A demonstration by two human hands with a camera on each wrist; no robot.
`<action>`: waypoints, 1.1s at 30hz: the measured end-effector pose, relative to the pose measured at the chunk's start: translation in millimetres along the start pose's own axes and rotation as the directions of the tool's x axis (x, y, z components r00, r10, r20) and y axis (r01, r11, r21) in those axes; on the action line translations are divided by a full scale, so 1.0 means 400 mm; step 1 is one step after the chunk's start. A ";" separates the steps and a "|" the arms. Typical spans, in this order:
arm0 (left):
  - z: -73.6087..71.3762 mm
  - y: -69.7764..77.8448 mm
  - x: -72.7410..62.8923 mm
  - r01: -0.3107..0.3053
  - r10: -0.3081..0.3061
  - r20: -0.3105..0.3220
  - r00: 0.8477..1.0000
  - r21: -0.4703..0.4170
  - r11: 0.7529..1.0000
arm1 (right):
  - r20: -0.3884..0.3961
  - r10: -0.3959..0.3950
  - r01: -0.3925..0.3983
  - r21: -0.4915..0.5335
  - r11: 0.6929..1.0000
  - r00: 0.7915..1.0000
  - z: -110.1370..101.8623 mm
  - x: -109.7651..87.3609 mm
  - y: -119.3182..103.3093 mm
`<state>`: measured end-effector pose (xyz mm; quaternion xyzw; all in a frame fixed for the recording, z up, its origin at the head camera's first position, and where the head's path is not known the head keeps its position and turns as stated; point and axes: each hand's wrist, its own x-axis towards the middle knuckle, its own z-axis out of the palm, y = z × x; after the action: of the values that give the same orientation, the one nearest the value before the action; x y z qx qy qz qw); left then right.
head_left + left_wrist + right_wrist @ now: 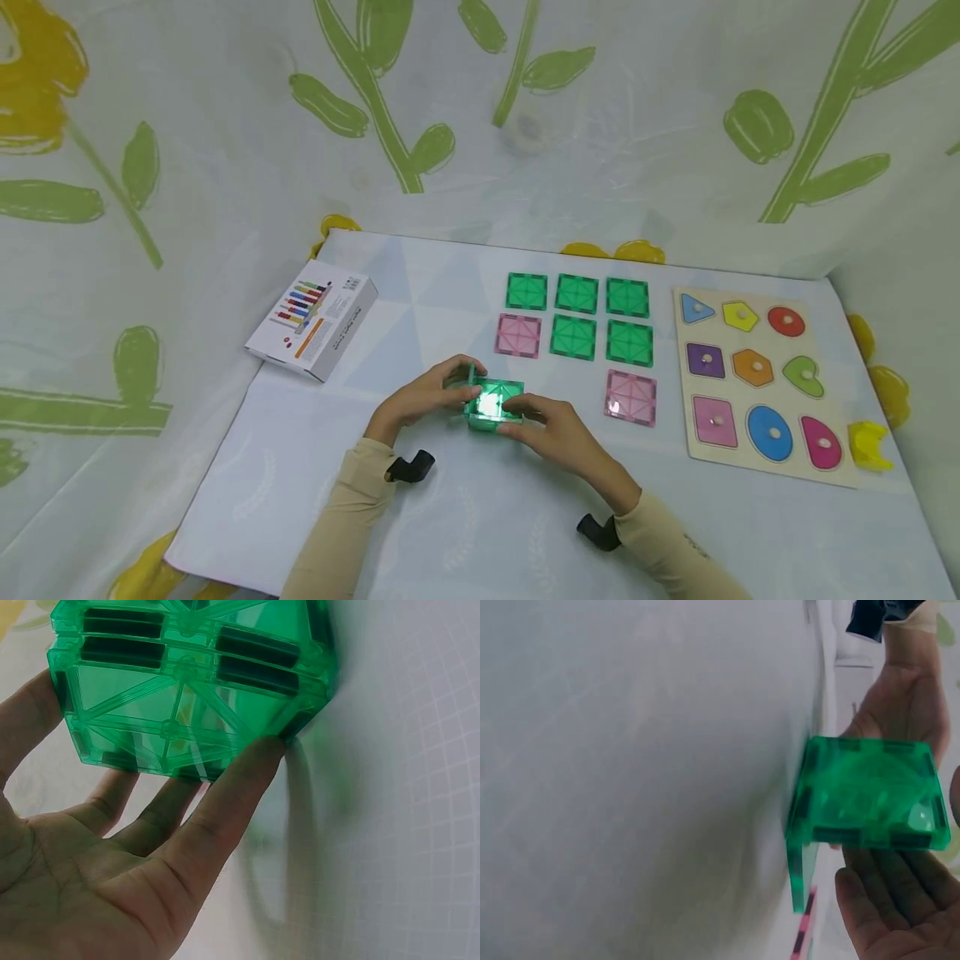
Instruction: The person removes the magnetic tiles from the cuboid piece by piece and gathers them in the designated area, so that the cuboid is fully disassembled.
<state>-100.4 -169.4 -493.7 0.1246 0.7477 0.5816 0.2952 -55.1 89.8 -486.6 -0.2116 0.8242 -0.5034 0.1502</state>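
Near the middle of the table, both hands are on a small structure of clear green magnetic tiles. My left hand grips its left side, where one green tile stands upright. In the left wrist view, thumb and forefinger span a green tile whose edges show dark magnet strips. On the other side, my right hand holds the structure, forefinger at the top and thumb low at the front. The right wrist view shows the structure end-on, with one tile projecting from a corner and the right fingers partly behind it.
Behind the hands lie several flat green tiles, with a pink tile beside them and another pink tile nearer. A wooden shape puzzle and a yellow piece are at right. A white toy box sits at back left.
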 end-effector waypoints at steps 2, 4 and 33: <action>0.000 0.001 -0.001 0.003 -0.003 -0.001 1.000 -0.004 1.000 | 0.014 -0.015 0.015 0.001 1.000 1.000 0.009 0.006 -0.003; 0.000 0.003 -0.001 0.005 -0.005 0.000 1.000 -0.007 1.000 | 0.014 -0.021 0.021 -0.006 1.000 1.000 0.019 0.013 -0.006; 0.005 0.009 -0.002 0.006 -0.006 -0.002 1.000 0.006 1.000 | 0.004 -0.119 0.117 -0.217 0.969 0.993 0.079 0.055 0.003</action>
<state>-99.1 -167.2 -490.2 0.1230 0.7501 0.5785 0.2959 -59.9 55.1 -502.4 -0.2729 0.8607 -0.4197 0.0921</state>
